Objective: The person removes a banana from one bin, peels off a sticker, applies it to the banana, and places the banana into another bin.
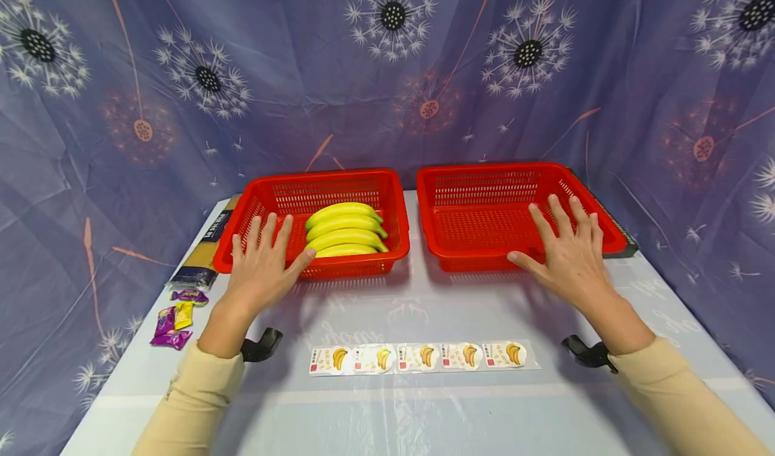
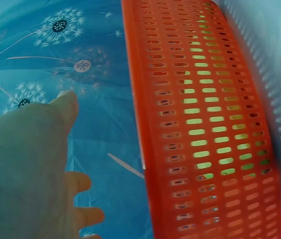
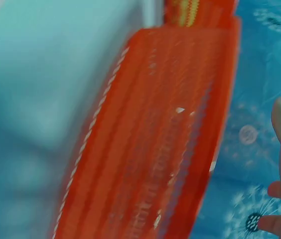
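My left hand [image 1: 259, 274], fingers spread, hovers at the near left side of a red basket [image 1: 396, 207]. In that basket lie several yellow bananas [image 1: 346, 231], side by side at its right end. The left wrist view shows the basket's slotted wall [image 2: 180, 164] with yellow behind the slots, and my thumb [image 2: 66, 107] apart from it. My right hand [image 1: 572, 261] is spread too, over the near right part of a second red basket [image 1: 478, 224], whose visible floor is bare. Neither hand holds anything.
A strip of banana-printed stickers [image 1: 420, 358] lies on the white table [image 1: 424, 415] in front of the baskets. At the left are purple and yellow wrapped candies [image 1: 175, 321] and a dark and gold packet [image 1: 202, 254]. A patterned purple curtain [image 1: 303, 72] hangs behind.
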`<state>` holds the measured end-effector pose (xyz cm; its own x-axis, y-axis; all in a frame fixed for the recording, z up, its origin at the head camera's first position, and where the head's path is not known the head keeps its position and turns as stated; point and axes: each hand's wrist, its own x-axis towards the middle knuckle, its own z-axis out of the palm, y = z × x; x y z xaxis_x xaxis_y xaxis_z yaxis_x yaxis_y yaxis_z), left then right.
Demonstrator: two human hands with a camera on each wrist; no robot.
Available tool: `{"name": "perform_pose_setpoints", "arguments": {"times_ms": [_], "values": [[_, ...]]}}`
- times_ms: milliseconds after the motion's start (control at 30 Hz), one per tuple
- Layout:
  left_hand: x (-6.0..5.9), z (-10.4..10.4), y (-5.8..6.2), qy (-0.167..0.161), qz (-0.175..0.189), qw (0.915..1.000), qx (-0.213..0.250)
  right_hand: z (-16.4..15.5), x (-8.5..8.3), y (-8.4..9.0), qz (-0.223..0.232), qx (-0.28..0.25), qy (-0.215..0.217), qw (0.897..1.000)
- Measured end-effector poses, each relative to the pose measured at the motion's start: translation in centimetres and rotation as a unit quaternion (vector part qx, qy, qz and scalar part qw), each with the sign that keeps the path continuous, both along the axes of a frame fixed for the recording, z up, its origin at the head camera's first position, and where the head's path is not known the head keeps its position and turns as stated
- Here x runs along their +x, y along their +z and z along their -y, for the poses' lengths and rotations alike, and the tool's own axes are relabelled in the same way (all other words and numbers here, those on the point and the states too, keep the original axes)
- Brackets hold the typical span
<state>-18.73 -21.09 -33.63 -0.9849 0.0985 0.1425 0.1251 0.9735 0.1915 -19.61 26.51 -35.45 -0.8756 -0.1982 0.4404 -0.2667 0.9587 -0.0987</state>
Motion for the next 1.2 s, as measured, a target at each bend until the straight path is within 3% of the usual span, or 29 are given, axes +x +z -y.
{"name": "perform_pose_setpoints", "arguments": {"times_ms": [167,300,500,667,967,1100,1200], "values": [[-0.4,-0.2,0.9,-0.003,0.001,0.9999,0.014,2.6,-0.2,0.7,-0.026,-0.06,0.036,0.997],[-1.2,-0.4,1.5,-0.014,0.008,0.9996,0.024,5.3,-0.5,1.0,-0.037,-0.127,0.08,0.988],[-3.1,-0.4,1.8,-0.047,0.05,0.9967,0.043,10.2,-0.7,1.3,-0.001,-0.219,0.137,0.966],[-4.7,-0.3,1.5,-0.061,0.093,0.9915,0.068,13.5,-1.0,1.2,0.041,-0.258,0.156,0.953],[-7.0,0.0,0.3,-0.082,0.172,0.9694,0.155,17.6,-1.8,-0.4,0.154,-0.31,0.158,0.925],[-7.7,0.1,-0.1,-0.09,0.204,0.9579,0.181,18.8,-2.2,-1.2,0.175,-0.31,0.141,0.924],[-8.1,0.3,-0.4,-0.092,0.227,0.9479,0.203,19.6,-2.5,-1.6,0.164,-0.311,0.127,0.928]]}}
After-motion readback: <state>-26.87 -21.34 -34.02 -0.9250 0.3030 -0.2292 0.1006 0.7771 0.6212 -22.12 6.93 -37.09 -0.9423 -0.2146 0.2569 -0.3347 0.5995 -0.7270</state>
